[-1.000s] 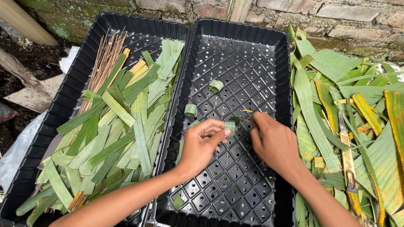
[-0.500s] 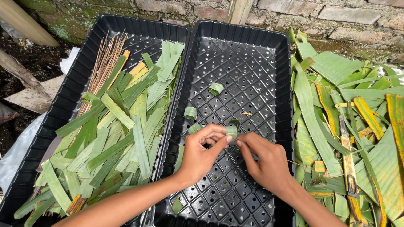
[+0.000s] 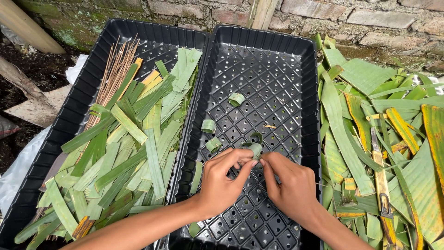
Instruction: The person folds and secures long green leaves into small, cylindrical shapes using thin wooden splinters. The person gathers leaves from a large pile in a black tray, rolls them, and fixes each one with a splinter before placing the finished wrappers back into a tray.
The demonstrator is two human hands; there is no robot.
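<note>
Pinching a small rolled leaf ring [image 3: 255, 149] between them, the left hand [image 3: 221, 183] and the right hand [image 3: 292, 185] meet over the middle of the right-hand black perforated tray [image 3: 296, 60]. The left grip is closed on the ring, thumb and forefinger pressed to its near side; the right grip is closed too, its fingertips touching the ring from the other side, though what else it may hold is too small to tell. The ring sits just above the tray floor, near the centre.

Three finished leaf rings lie loose on the same tray: one [image 3: 237, 99] further up toward the wall, one [image 3: 208, 126] to the left, and one [image 3: 213, 145] just beside the left hand's fingers. A darker curl of leaf [image 3: 255, 137] rests right behind the held ring, and a tiny bit of stick [image 3: 269, 126] lies apart from it.

The left-hand tray [image 3: 92, 78] touches the first one along its long side and is heaped with cut green leaf strips [image 3: 134, 153]; a bundle of thin brown sticks [image 3: 115, 74] lies at its upper left. To the right of the trays, whole long leaves [image 3: 370, 129], some yellowed, are piled on the ground, and a knife [image 3: 382, 176] lies among them. A brick wall [image 3: 323, 14] runs behind.
</note>
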